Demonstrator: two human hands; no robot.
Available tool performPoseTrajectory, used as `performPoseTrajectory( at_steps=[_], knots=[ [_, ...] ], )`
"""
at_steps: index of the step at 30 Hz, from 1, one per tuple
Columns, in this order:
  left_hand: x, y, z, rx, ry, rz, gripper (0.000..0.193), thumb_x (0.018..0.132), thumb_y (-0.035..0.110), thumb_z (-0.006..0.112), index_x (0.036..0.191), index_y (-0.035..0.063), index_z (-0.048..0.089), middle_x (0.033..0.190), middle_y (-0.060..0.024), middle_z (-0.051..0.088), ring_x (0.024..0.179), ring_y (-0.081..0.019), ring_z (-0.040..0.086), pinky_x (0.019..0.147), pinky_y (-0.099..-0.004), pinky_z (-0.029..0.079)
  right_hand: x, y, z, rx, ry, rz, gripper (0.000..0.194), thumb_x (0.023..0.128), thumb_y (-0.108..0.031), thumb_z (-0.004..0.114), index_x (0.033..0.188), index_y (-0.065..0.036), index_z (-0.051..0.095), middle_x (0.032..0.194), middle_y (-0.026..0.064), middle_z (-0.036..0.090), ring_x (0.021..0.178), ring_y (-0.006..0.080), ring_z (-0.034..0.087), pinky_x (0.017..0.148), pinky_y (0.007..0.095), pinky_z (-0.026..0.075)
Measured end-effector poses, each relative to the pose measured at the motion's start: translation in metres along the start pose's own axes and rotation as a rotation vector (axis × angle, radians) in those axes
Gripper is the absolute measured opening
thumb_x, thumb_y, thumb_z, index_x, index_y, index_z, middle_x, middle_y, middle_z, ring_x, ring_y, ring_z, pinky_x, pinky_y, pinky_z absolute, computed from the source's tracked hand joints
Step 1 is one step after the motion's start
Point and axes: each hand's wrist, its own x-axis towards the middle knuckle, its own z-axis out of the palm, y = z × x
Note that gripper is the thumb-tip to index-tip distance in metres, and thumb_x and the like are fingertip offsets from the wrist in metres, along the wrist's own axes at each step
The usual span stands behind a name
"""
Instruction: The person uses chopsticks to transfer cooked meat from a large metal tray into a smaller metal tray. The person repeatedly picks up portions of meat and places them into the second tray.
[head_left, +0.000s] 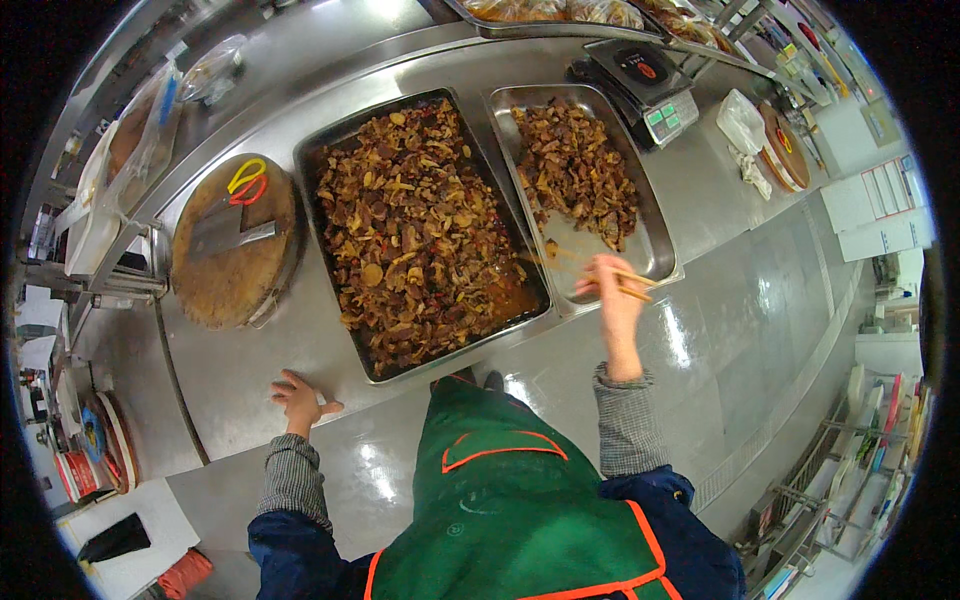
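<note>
My right hand (613, 289) grips a pair of wooden chopsticks (640, 278) above the near end of a steel tray (504, 114). The chopsticks' tips are blurred and point left, towards the rim between two trays. Chopped cooked meat (577, 165) fills the far part of that tray, while its near floor is mostly bare metal. To the left lies a larger, dark-rimmed tray (298, 154), spread with sliced meat mixture (412, 232) and brown liquid in its near right corner. My left hand (298, 399) rests, fingers spread and holding nothing, on the front edge of the steel table (247, 390).
A round wooden chopping board (232, 289) at left carries a cleaver (225, 232) and scissors with yellow and red handles (247, 181). Behind the right tray stands a digital scale (645, 82). Farther right are a plastic container (741, 122) and another round board (784, 146).
</note>
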Motion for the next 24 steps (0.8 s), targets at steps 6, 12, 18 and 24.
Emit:
performPoseTrajectory(
  at_steps=[6, 12, 18, 24],
  knots=[
    [-0.001, 0.0, -0.005, 0.071, -0.016, 0.098, 0.162, 0.042, 0.058, 0.09, 0.14, -0.0177, -0.014, 0.144, -0.0491, -0.006, 0.132, -0.0681, 0.001, 0.108, -0.0691, 0.016, 0.001, 0.069, 0.042, 0.167, -0.057, 0.287, 0.023, 0.095, -0.013, 0.058, 0.108, 0.007, 0.058, 0.086, 0.0183, 0.066, 0.061, 0.024, 0.067, 0.052, 0.0314, 0.057],
    [-0.001, 0.004, -0.005, 0.053, 0.007, 0.051, 0.161, 0.042, 0.061, 0.088, 0.14, -0.0196, -0.011, 0.142, -0.0512, 0.0, 0.131, -0.0694, 0.004, 0.107, -0.0696, 0.015, -0.012, 0.052, 0.01, 0.316, 0.034, 0.198, 0.018, 0.093, -0.01, 0.06, 0.098, 0.007, 0.059, 0.082, 0.0192, 0.066, 0.06, 0.0254, 0.066, 0.054, 0.0324, 0.057],
    [-0.002, 0.001, -0.004, -0.023, 0.033, 0.008, 0.162, 0.04, 0.059, 0.09, 0.144, -0.0129, -0.011, 0.141, -0.0519, -0.003, 0.13, -0.0698, 0.009, 0.105, -0.0663, 0.028, 0.003, 0.008, -0.025, 0.47, 0.144, 0.095, 0.02, 0.094, -0.014, 0.06, 0.1, 0.004, 0.061, 0.089, 0.0184, 0.067, 0.067, 0.0247, 0.067, 0.059, 0.0315, 0.058],
    [0.007, 0.002, 0.003, 0.164, 0.037, 0.049, 0.161, 0.041, 0.06, 0.089, 0.142, -0.0171, -0.009, 0.141, -0.0526, -0.001, 0.13, -0.0695, 0.011, 0.105, -0.0681, 0.024, 0.015, -0.026, -0.043, 0.112, 0.327, -0.137, 0.024, 0.097, -0.019, 0.057, 0.109, 0.003, 0.058, 0.096, 0.0157, 0.067, 0.066, 0.0198, 0.066, 0.057, 0.0284, 0.055]
  ],
)
